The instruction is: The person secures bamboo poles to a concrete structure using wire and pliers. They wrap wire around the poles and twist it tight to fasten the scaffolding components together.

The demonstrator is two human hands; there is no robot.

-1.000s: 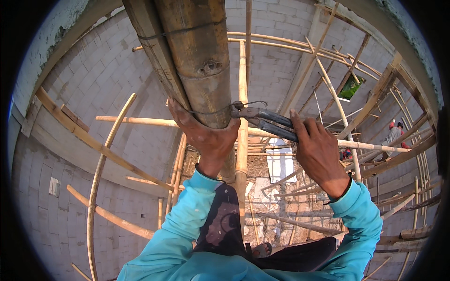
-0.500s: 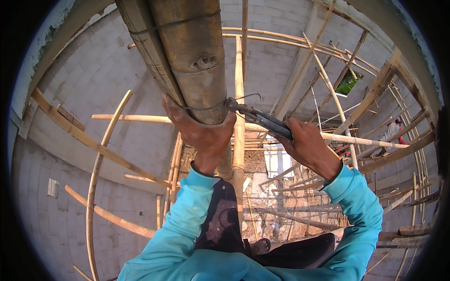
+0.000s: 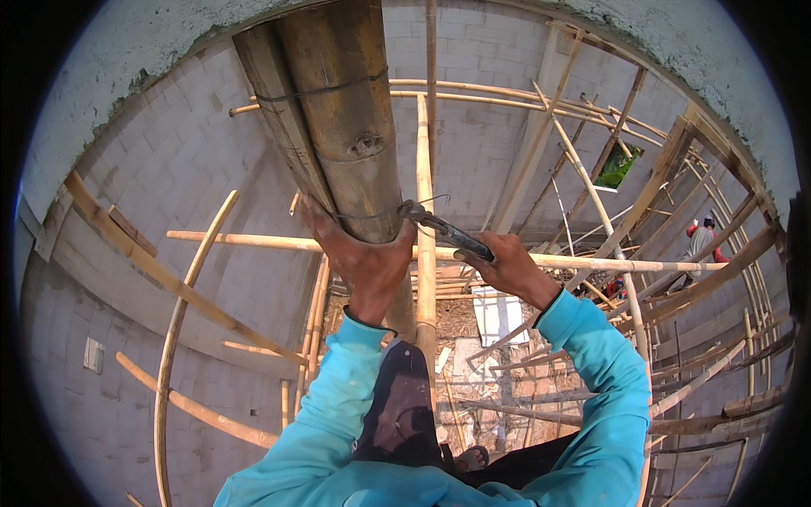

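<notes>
My left hand is wrapped around a thick bamboo pole and the split length of wood lying along its left side. A thin wire circles both just above that hand, its loose end sticking out to the right. In my right hand are dark metal pincers, their handles closed in my fingers. The jaws meet the wire at the pole's right side, close to my left fingertips. Farther up, another wire tie binds the pole and the wood.
Thin bamboo scaffold poles cross below and around me. Grey block walls curve around, with a rough concrete edge overhead. Far below lie debris and a white sheet. Another person is among poles at the right.
My right hand and the pincers' handles have swung left, closer to the pole. The left hand keeps its hold. The view has shifted, showing more concrete edge at the top.
</notes>
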